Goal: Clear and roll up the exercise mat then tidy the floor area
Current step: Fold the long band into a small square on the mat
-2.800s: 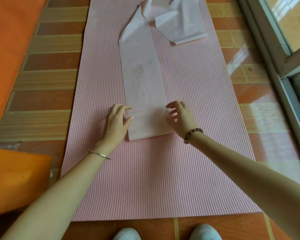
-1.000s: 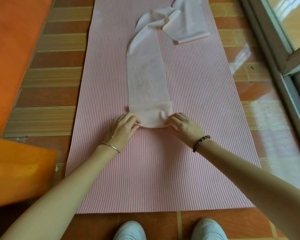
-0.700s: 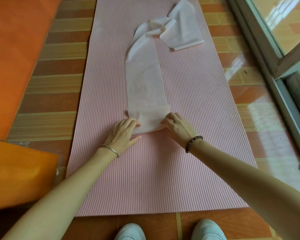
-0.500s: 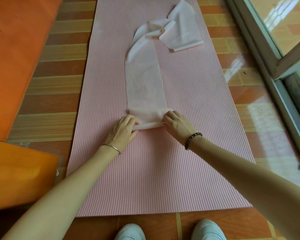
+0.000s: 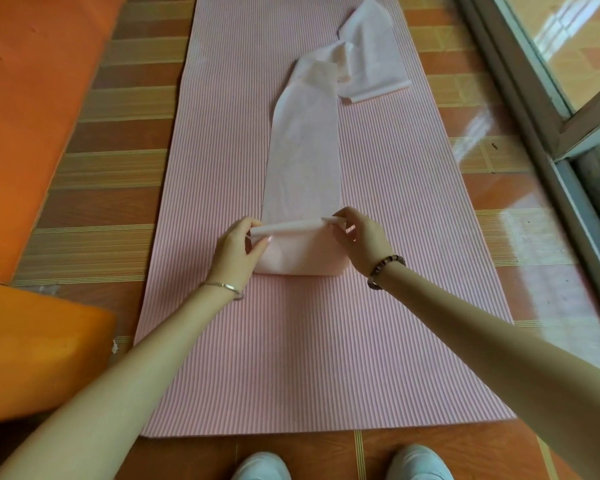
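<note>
A pink ribbed exercise mat (image 5: 309, 358) lies flat on the tiled floor, running away from me. Along its middle lies a long pale pink stretch band (image 5: 303, 150), crumpled at its far end. The near end of the band is a thin roll lifted a little above the mat, with a loop of band hanging under it. My left hand (image 5: 238, 252) pinches the left end of that roll. The right end is pinched by my right hand (image 5: 362, 242).
An orange mat (image 5: 32, 98) covers the floor at the left. An orange block (image 5: 32, 355) sits at the near left beside the pink mat. A sliding glass door frame (image 5: 548, 140) runs along the right. The toes of my white shoes (image 5: 260, 465) show at the mat's near edge.
Both hands rolled the band's near end into a thin roll on the mat, then lifted it, so a loop of band now hangs below it.
</note>
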A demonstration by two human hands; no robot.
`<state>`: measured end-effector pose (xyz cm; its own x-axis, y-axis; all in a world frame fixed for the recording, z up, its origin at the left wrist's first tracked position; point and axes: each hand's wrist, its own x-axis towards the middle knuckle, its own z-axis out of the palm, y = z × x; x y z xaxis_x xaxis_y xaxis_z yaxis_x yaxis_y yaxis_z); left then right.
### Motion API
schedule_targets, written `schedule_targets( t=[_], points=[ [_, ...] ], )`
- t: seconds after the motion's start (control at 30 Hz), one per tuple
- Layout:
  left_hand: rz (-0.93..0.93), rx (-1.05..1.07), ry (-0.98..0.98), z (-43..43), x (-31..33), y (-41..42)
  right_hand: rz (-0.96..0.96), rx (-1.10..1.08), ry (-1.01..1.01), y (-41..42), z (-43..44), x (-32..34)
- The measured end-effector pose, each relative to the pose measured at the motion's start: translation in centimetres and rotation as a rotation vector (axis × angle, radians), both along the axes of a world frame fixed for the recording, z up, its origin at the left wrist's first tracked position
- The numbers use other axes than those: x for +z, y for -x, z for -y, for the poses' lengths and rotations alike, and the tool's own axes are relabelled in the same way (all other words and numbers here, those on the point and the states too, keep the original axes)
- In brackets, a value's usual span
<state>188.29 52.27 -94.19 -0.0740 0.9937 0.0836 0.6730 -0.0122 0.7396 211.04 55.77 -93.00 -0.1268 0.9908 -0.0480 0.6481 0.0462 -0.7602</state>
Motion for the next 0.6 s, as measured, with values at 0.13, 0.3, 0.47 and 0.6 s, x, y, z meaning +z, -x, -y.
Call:
schedule_targets(
  t=[0.13,0.3,0.47,0.6],
  points=[
    [0.034,0.027,0.099,-3.3,-0.6,-0.5,0.025,-0.101,0.17,0.5,-2.0,-1.0],
    [0.075,0.083,0.082,-2.3,-2.4,0.2,-0.023,-0.179,0.107,-1.0,-0.8,-1.9],
    [0.047,0.004,0.033,1.2,-2.9,0.5,-0.006,-0.126,0.056,-1.4,2.3,-2.9],
    [0.028,-0.11,0.016,2.1,-2.7,0.3,-0.076,-0.024,0.036,-0.2,3.6,-2.6]
  ],
)
